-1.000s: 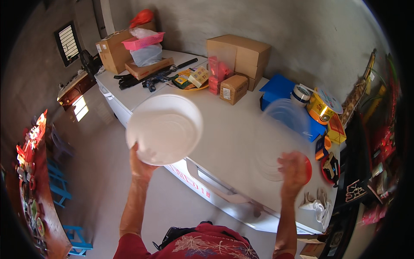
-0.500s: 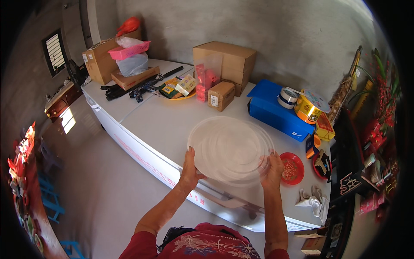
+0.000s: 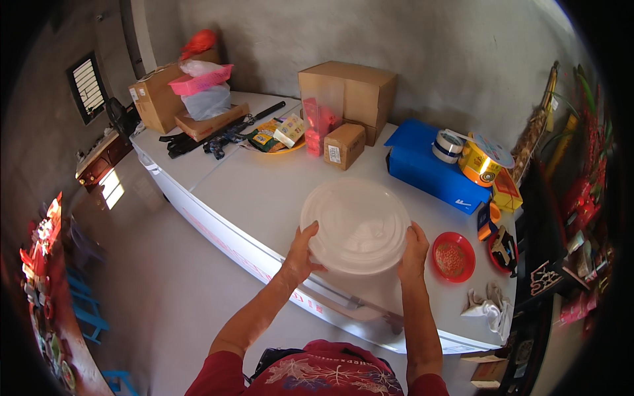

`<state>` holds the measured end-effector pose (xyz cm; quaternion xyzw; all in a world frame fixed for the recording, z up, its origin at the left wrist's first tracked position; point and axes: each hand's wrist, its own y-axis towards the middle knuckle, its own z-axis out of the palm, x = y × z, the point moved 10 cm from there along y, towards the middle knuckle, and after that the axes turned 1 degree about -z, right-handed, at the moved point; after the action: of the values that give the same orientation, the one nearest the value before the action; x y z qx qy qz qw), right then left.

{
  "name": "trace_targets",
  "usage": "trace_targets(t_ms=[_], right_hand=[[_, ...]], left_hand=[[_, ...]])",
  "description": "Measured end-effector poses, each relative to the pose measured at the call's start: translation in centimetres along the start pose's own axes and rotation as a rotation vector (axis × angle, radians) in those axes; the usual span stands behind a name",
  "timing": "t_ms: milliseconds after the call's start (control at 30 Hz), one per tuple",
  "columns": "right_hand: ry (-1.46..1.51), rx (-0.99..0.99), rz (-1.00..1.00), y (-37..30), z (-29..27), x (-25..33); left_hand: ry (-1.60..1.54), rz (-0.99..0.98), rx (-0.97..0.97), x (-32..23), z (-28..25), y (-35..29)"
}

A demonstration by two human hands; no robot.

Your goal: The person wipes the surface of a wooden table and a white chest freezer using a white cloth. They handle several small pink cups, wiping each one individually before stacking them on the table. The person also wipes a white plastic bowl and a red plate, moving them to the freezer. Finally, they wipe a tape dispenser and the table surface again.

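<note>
A round, translucent white plastic lid (image 3: 360, 228) is over the front middle of the white freezer top (image 3: 251, 178). My left hand (image 3: 302, 256) grips its left rim, thumb on the upper side. On the opposite rim my right hand (image 3: 413, 252) is closed, its fingers partly hidden behind the edge. Whether the lid rests on the surface or hovers just above it I cannot tell. Close to my right hand stands a red bowl (image 3: 471, 259) with small pale pieces in it.
Behind the lid are a small carton (image 3: 345, 146), a large cardboard box (image 3: 350, 89) and a blue box (image 3: 429, 171) bearing tape and a yellow tin (image 3: 477, 163). White gloves (image 3: 489, 309) lie at the front right corner. Black straps (image 3: 224, 135) and packets are at the left back.
The lid has come down from a raised, blurred, tilted position to a smaller, flatter, steadier one. Both hands still hold its rim, and the view has shifted slightly.
</note>
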<state>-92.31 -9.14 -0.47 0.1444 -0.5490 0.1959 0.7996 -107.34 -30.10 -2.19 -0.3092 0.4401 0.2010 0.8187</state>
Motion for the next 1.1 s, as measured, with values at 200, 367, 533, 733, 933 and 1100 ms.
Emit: trace_targets(t_ms=[200, 367, 533, 733, 933, 1100], right_hand=[[-0.035, 0.062, 0.168, 0.9, 0.4, -1.5], [-0.145, 0.091, 0.175, 0.9, 0.9, -0.1], [-0.195, 0.02, 0.051, -1.8, -1.0, 2.7], [-0.958, -0.166, -0.985, -9.5, -8.1, 11.7], [-1.746, -0.496, -0.568, -9.8, -26.0, 14.1], [-1.667, -0.474, -0.582, -9.9, -28.8, 12.9]], left_hand=[[-0.099, 0.014, 0.026, 0.4, -0.9, 0.5], [-0.057, 0.055, -0.012, -0.2, -1.0, 1.3], [-0.089, 0.075, -0.012, -1.2, -3.8, 3.9], [-0.137, 0.074, -0.176, -4.9, -11.6, 6.4], [0.042, 0.186, -0.525, -8.1, -17.3, 7.1], [0.093, 0.156, -0.445, -7.8, -19.3, 8.2]])
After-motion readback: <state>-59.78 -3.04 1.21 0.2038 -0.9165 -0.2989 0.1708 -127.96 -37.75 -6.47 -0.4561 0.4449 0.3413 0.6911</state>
